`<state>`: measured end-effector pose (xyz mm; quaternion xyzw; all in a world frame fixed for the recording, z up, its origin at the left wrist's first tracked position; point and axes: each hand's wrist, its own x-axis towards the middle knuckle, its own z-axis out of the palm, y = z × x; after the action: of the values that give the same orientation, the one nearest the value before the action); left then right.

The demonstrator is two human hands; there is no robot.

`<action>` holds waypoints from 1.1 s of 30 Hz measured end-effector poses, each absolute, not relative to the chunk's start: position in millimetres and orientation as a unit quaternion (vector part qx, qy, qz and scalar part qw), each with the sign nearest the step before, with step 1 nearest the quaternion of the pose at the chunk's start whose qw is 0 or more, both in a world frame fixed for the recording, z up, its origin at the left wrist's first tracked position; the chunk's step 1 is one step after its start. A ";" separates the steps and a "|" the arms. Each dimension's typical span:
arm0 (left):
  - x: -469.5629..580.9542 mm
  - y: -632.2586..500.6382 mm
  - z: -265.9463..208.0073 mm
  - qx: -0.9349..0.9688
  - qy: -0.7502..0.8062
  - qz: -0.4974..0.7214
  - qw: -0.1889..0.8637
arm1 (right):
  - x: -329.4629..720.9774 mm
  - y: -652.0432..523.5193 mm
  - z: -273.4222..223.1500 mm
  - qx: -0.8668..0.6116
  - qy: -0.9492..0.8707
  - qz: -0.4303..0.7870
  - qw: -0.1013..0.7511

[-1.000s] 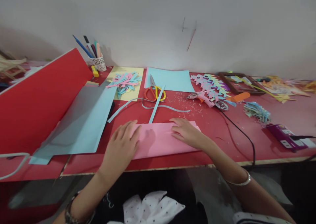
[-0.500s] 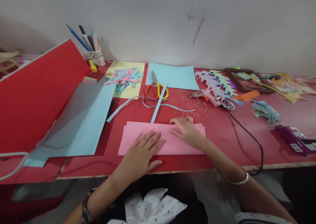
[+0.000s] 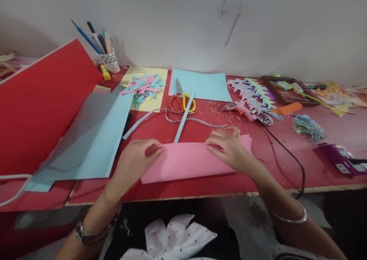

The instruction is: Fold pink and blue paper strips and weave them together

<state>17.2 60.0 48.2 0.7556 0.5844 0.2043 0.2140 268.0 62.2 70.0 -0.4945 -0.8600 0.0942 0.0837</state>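
Observation:
A folded sheet of pink paper [image 3: 183,160] lies near the front edge of the red table. My left hand [image 3: 137,157] pinches its upper left edge between thumb and fingers. At the upper edge right of the middle, my right hand [image 3: 226,147] pinches the same paper. The layers spread slightly apart at the right end. Just behind the paper lies a narrow blue paper strip [image 3: 183,118], crossing the handles of the scissors [image 3: 182,99]. A thin, curling pale strip [image 3: 197,122] rests beside it.
A pink glue gun [image 3: 243,110] with a black cord lies at right, near zigzag paper garlands [image 3: 249,94]. Cut strips [image 3: 146,86] are heaped on yellow paper. Blue sheets [image 3: 94,138] and a red board [image 3: 43,107] stand left. A pen cup [image 3: 110,61] is behind.
My left hand has gone from lying flat on the pink paper to pinching its upper left edge. My right hand has shifted right, and the paper has turned slightly.

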 end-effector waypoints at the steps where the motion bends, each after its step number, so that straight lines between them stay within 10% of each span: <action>1: 17.8 59.3 49.5 0.746 0.583 0.211 0.243 | 264.7 61.2 70.6 -0.498 -0.859 0.085 0.082; 22: 16.8 35.7 39.3 0.524 0.555 0.328 0.556 | 214.4 67.0 69.2 -0.438 -0.882 0.100 0.141; 33: 28.0 30.3 46.1 0.543 0.593 0.352 0.479 | 215.5 65.3 69.2 -0.438 -0.882 0.039 0.168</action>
<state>28.0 30.3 46.1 0.5429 0.5935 0.3517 0.4789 215.5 65.3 69.2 -0.4380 -0.8822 0.0391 0.1681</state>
